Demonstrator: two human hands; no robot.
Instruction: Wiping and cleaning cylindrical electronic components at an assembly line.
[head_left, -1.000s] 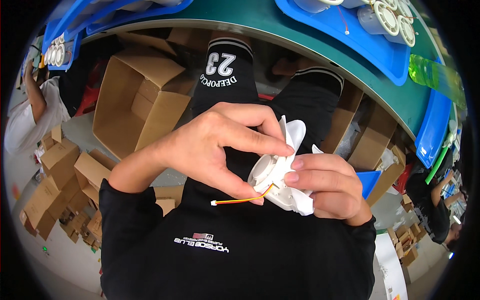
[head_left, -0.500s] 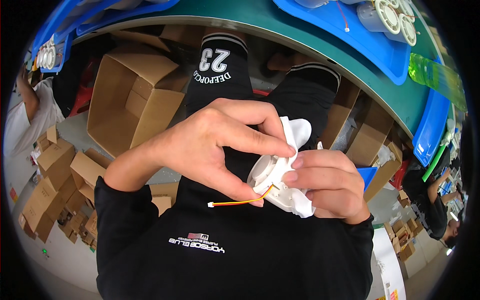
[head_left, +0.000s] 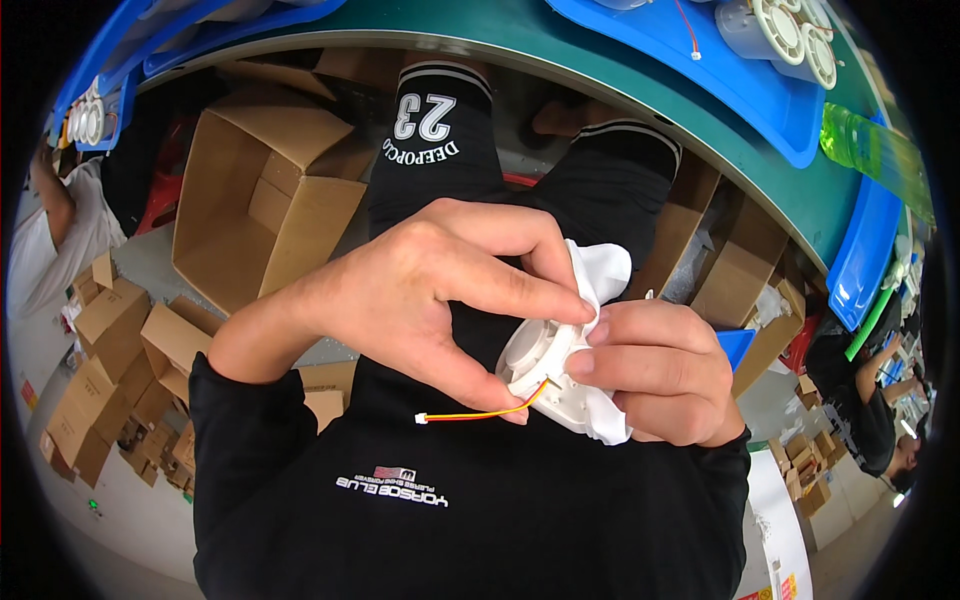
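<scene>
- I see the white plastic part (head_left: 527, 350) above the lap, tilted, round hub leftward; long axis unclear, wire (head_left: 470, 416) pointing left.
- My left hand (head_left: 430, 285) pinches its rim.
- My right hand (head_left: 665, 370), fingers curled narrow, presses white cloth (head_left: 604, 268) against it.

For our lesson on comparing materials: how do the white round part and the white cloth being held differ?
The round part looks rigid and circular; the cloth looks limp and creased. The round part has red and yellow wires running to a small connector; the cloth shows none. Both are white.
</scene>
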